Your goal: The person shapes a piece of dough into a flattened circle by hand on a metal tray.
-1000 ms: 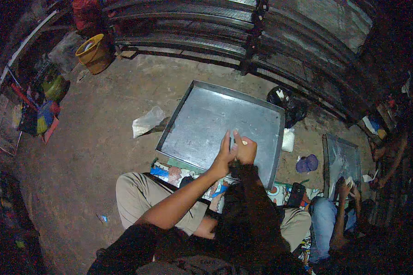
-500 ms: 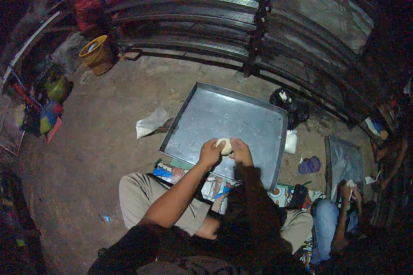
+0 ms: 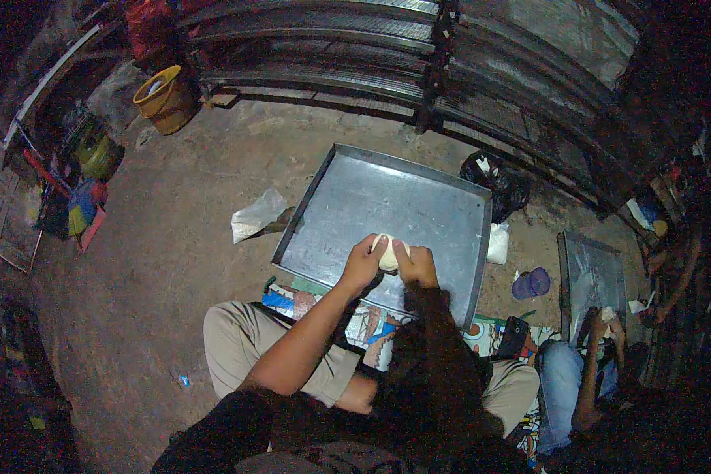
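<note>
Between my two hands is a pale lump of dough (image 3: pixel 389 257), held above the near part of a large square metal tray (image 3: pixel 403 186). My left hand (image 3: pixel 361 262) grips its left side, with the thumb pressed on top. On the other side my right hand (image 3: pixel 417 265) is closed round it, thumb also on the dough. The undersides of the fingers are hidden. The tray has raised rims and lies on the floor in front of my crossed legs.
At the right, another person's hands (image 3: pixel 607 325) hold something whitish beside a smaller tray (image 3: pixel 592 272). A purple cup (image 3: pixel 532 283), white bag (image 3: pixel 498 243) and black plastic bag (image 3: pixel 494 186) lie between. Clear plastic bag (image 3: pixel 259 217) left; yellow bucket (image 3: pixel 164 99) far left; phone (image 3: pixel 513 336) near my knee.
Both thumbs have shifted onto the top of the dough and sit closer together. More of the dough's near side shows. The other person's hands have moved slightly.
</note>
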### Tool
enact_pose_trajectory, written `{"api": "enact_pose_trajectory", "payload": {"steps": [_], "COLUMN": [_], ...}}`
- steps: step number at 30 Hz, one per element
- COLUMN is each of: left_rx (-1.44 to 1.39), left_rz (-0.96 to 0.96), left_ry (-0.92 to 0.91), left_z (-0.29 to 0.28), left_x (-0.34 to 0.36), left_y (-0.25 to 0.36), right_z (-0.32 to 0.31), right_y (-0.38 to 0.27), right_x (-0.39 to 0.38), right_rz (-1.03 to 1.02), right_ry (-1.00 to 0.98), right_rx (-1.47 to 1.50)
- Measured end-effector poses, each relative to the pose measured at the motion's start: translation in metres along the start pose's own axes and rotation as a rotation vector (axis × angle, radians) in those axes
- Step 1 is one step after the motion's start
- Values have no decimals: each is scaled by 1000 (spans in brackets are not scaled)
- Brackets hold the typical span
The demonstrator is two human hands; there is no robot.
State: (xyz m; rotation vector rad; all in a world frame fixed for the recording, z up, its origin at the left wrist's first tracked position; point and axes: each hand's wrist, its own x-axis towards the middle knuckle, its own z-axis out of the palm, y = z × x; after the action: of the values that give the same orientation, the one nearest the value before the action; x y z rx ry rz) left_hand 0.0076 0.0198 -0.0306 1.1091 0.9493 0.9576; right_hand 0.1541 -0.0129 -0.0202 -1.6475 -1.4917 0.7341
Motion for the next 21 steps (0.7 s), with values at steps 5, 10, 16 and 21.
{"api": "enact_pose_trajectory", "payload": {"steps": [5, 10, 16, 21], "left_rx": [285, 296, -6, -88], "left_rz": [-142, -122, -208, -117], "left_ry": [-174, -299, -187, -152], "left_z": [-16, -12, -18, -17], "left_x": [5, -6, -7, -2], "left_y": [13, 38, 37, 18], "right_z": [-12, 4, -8, 1], "right_y": [-9, 30, -17, -12], "right_x": [-5, 4, -2, -1], "right_rz": [162, 187, 145, 253], "right_ry": [18, 17, -206, -179], "right_rx": [130, 412, 103, 531]}}
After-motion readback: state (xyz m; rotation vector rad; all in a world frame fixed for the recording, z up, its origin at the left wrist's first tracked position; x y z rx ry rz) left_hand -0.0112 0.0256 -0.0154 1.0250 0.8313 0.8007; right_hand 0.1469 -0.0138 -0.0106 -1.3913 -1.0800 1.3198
